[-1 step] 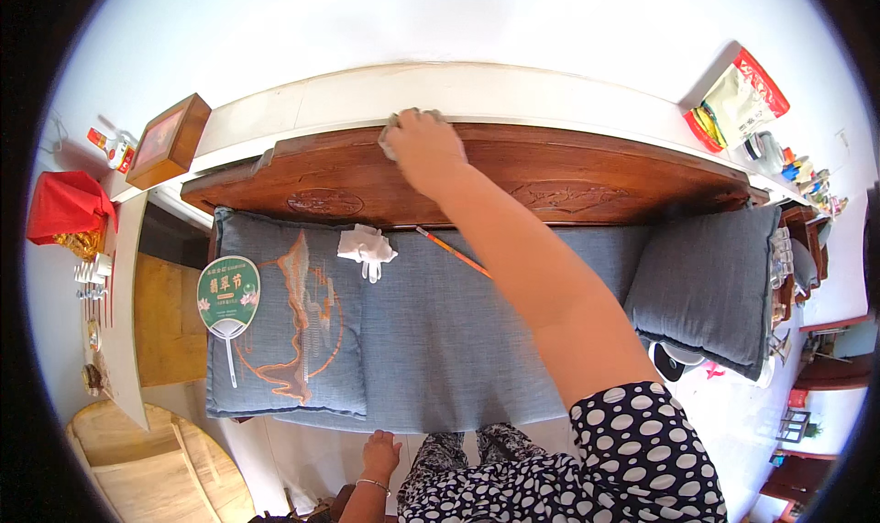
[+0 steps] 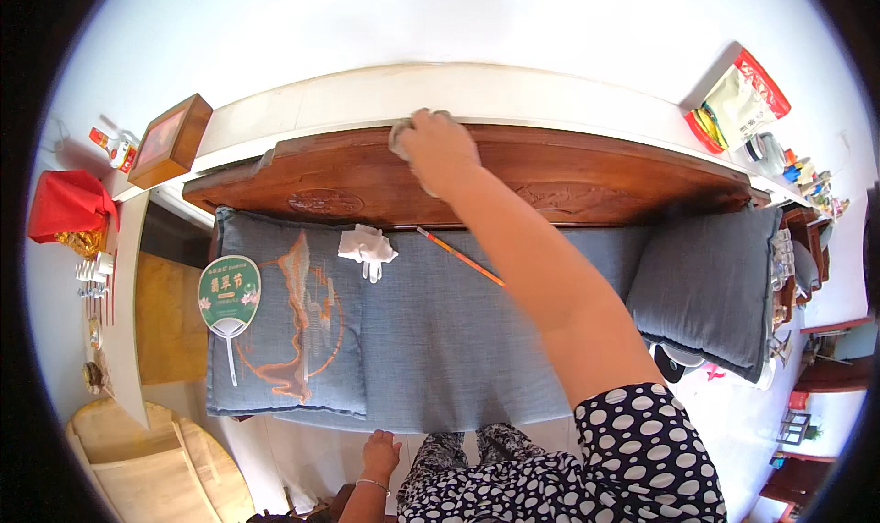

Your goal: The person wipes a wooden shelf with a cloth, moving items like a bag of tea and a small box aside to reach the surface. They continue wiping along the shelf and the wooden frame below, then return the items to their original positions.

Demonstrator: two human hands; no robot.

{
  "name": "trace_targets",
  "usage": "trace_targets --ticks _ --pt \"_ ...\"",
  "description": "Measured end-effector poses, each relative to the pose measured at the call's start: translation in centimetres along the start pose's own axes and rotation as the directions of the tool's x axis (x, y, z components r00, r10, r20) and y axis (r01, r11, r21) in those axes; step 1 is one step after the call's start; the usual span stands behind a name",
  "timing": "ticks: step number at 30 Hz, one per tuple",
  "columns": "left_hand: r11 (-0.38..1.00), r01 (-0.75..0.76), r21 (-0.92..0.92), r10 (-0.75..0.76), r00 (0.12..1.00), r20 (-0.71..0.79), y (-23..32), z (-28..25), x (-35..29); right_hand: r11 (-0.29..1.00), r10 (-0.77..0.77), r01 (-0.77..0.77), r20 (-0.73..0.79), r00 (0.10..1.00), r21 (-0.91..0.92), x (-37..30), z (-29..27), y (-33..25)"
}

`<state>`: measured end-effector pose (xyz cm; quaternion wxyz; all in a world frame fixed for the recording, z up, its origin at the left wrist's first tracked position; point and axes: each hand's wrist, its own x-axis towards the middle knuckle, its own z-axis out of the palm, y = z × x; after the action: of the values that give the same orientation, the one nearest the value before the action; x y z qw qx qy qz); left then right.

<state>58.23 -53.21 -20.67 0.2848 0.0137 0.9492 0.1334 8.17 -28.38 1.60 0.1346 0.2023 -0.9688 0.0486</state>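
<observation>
Up at the top edge of the brown wooden backrest (image 2: 513, 156), my right hand (image 2: 442, 152) is closed on a crumpled greyish cloth (image 2: 401, 140). The cloth sticks out at the left side of the fingers and touches the wood, as far as it shows. My right arm stretches over the blue-grey seat cushion (image 2: 440, 340). My left hand (image 2: 381, 451) hangs low at the front of the seat, a bracelet on its wrist. Its short-looking fingers are a little apart and hold nothing visible.
On the seat lie a white crumpled cloth-like item (image 2: 367, 246) and an orange pencil-like stick (image 2: 463, 257). A green round fan (image 2: 229, 294) rests on the left pillow (image 2: 302, 367); a dark pillow (image 2: 701, 285) stands right. Behind runs a white ledge (image 2: 367, 101) bearing a bag (image 2: 738, 101).
My right hand has slid a little to the right along the backrest's top edge with the cloth. More of the orange stick shows beside my arm. My left hand has stayed put.
</observation>
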Motion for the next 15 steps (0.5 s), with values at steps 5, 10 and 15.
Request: trace_targets --ticks 5,10,15 --pt "1.0 0.014 0.019 -0.013 0.999 -0.039 0.0 1.3 -0.9 0.999 0.049 -0.043 -0.254 0.966 0.026 -5.8 -1.1 10.3" --pt "0.993 0.114 -0.018 -0.115 0.993 -0.024 -0.1 2.6 -3.4 0.97 0.231 -0.24 -0.166 0.959 -0.041 -11.3 -3.2 18.8" --pt "0.975 0.219 -0.045 -0.215 0.974 0.076 2.7 0.0 -4.5 0.878 0.424 -0.447 -0.152 0.893 -0.172 -17.7 -3.8 30.6"
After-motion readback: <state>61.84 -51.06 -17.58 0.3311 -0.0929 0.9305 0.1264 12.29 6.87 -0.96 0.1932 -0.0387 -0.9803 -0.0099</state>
